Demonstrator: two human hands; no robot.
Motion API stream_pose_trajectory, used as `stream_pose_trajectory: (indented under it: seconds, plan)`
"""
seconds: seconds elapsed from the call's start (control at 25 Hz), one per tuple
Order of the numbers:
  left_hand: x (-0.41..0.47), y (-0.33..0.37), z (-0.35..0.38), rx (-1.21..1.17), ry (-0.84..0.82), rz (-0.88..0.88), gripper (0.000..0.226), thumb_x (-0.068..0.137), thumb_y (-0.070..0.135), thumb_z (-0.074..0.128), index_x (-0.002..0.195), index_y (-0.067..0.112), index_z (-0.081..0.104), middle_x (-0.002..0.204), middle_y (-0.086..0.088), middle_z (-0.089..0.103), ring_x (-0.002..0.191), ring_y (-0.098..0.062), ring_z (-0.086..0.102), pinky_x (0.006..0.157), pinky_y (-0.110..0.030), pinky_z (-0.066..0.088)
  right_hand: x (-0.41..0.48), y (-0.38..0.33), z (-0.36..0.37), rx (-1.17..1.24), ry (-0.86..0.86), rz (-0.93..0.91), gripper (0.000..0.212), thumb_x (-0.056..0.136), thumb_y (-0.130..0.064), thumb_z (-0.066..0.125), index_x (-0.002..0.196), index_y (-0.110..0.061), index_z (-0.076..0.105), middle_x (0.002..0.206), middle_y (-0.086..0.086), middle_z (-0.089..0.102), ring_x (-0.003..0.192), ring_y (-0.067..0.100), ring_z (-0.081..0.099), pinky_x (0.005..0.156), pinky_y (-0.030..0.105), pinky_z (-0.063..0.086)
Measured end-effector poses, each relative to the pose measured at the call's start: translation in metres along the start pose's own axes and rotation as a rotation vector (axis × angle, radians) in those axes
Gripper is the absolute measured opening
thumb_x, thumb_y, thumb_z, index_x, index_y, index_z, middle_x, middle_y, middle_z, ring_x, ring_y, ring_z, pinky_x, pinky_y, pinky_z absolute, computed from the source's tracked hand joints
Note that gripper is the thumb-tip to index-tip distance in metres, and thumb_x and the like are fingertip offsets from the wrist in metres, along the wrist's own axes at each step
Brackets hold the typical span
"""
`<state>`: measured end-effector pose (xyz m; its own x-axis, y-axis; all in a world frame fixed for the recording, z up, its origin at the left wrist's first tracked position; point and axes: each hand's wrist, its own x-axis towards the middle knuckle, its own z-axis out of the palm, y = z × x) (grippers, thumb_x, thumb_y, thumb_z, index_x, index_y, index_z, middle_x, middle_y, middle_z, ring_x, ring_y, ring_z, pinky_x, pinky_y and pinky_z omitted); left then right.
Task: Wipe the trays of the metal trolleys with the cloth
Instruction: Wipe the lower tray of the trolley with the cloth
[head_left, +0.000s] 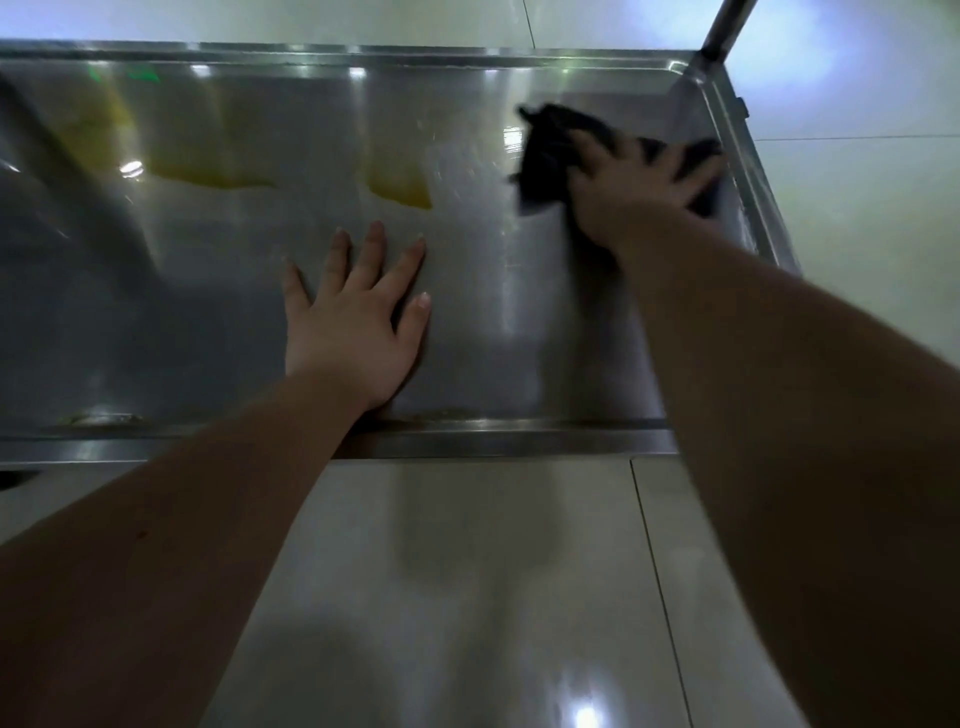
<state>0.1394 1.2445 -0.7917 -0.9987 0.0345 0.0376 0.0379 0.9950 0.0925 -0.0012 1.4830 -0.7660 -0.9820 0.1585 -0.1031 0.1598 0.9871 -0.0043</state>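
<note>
Though blurred, reads as dark cloth (545, 150), bunched on tray (519, 437) near far right corner. Pressed under right hand (634, 192), fingers spread straight. Left hand (353, 322) palm-down, fingers straight, mid-tray by near rim. Yellowish patches (400, 188) on shiny steel. Trolley post (724, 26) at corner; glossy pale floor tiles (467, 571) around.

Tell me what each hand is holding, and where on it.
The right hand presses flat on top of the dark cloth, not gripping it; the left hand lies flat on the tray, holding nothing.
</note>
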Motion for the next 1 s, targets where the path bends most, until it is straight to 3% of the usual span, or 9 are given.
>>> stream_pose_trajectory:
  seconds: [0.08,0.16,0.36,0.68,0.8,0.92,1.0]
  plan:
    - [0.000,-0.003,-0.001,-0.003,-0.003,-0.033,0.064,0.096,0.058,0.016,0.155,0.035,0.006,0.165,0.002,0.003,0.151,-0.024,0.002,0.116,-0.062,0.001,-0.016,-0.055,0.007,0.026,-0.027,-0.252,0.050,0.097,-0.056,0.021,0.146,-0.056,0.014,0.163,-0.008,0.011,0.146,0.045,-0.001,0.103,0.074,-0.014]
    - [0.001,-0.007,-0.001,0.018,-0.015,-0.044,0.070,0.093,0.062,0.012,0.156,0.032,0.004,0.165,-0.001,0.000,0.151,-0.025,0.001,0.117,-0.060,0.000,-0.022,-0.053,0.006,0.016,-0.041,-0.396,0.049,0.097,-0.058,0.023,0.145,-0.058,0.015,0.162,-0.012,0.010,0.147,0.041,0.001,0.106,0.071,-0.012]
    - [0.006,-0.005,0.001,0.025,-0.021,-0.035,0.075,0.088,0.067,0.005,0.155,0.034,0.006,0.165,-0.001,0.003,0.151,-0.028,0.002,0.117,-0.061,0.001,-0.013,0.089,-0.003,-0.011,0.016,-0.092,0.048,0.097,-0.058,0.022,0.144,-0.058,0.014,0.161,-0.011,0.016,0.145,0.038,0.010,0.109,0.070,-0.003]
    - [0.006,-0.003,0.000,0.035,-0.018,-0.038,0.067,0.095,0.060,0.015,0.156,0.031,0.009,0.165,-0.003,0.005,0.150,-0.029,0.003,0.116,-0.062,0.002,-0.189,0.131,0.027,-0.042,0.053,-0.167,0.052,0.091,-0.063,0.006,0.143,-0.062,0.006,0.161,-0.012,0.016,0.145,0.037,0.010,0.110,0.066,-0.006]
    - [0.005,-0.004,0.000,0.018,-0.008,-0.029,0.063,0.098,0.054,0.018,0.155,0.030,0.012,0.164,-0.005,0.008,0.150,-0.031,0.004,0.115,-0.062,0.002,-0.212,0.095,0.027,0.006,0.037,-0.070,0.051,0.094,-0.059,0.014,0.145,-0.060,0.008,0.162,-0.009,0.012,0.147,0.038,0.005,0.112,0.064,-0.009]
    - [0.005,-0.010,-0.002,-0.021,-0.011,-0.016,0.056,0.101,0.044,0.022,0.155,0.030,0.015,0.164,-0.004,0.009,0.150,-0.029,0.004,0.116,-0.062,0.002,-0.229,0.001,0.035,0.114,0.054,-0.255,0.049,0.099,-0.052,0.026,0.146,-0.057,0.012,0.163,-0.007,0.010,0.146,0.041,-0.001,0.107,0.061,-0.020]
    - [0.007,-0.013,-0.003,-0.042,-0.020,-0.008,0.055,0.101,0.041,0.023,0.155,0.032,0.014,0.164,-0.002,0.008,0.150,-0.028,0.003,0.117,-0.060,0.002,-0.234,-0.020,0.037,0.122,0.071,-0.348,0.047,0.099,-0.053,0.024,0.145,-0.057,0.016,0.162,-0.009,0.012,0.146,0.040,0.001,0.108,0.059,-0.021]
